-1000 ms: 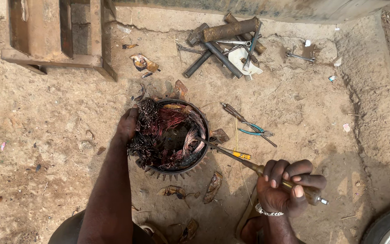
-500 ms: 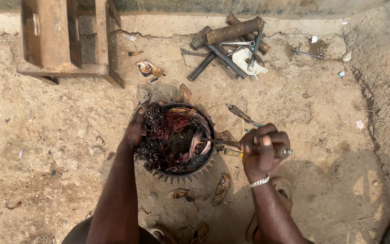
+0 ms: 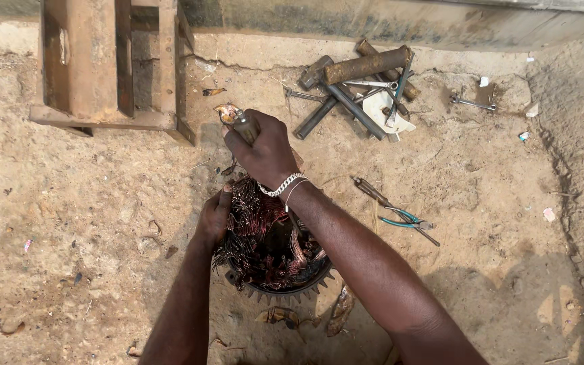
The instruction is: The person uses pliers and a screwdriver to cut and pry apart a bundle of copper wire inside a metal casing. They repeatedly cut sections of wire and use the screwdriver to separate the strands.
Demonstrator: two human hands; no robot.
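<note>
From the head camera, the person sits over sandy ground (image 3: 69, 223) with a round motor stator (image 3: 275, 270) between their arms. Its finned dark rim shows at the lower edge, and a tangle of copper wire (image 3: 258, 230) spills out of the top.

The left hand (image 3: 214, 216) rests on the left side of the stator, fingers pressed into the copper wire; its grip is closed on the windings at the rim. The right hand (image 3: 265, 149) is raised above the far edge of the stator, fist clenched around the handle of a tool (image 3: 238, 120), whose top end sticks out above the knuckles. What kind of tool it is cannot be told, as the hand hides most of it. A silver bracelet (image 3: 282, 184) circles the right wrist.

To the right of the stator, pliers (image 3: 400, 216) with blue handles lie on the sand, well apart from both hands. Farther off, near the wall, lies a heap of rusty pipes (image 3: 366, 66) and bars with a pale scrap under them, and a spanner (image 3: 473, 103) lies just beside the heap. At upper left stands a rusty steel frame (image 3: 103, 67). Scraps of husk lie on the ground below the stator.
</note>
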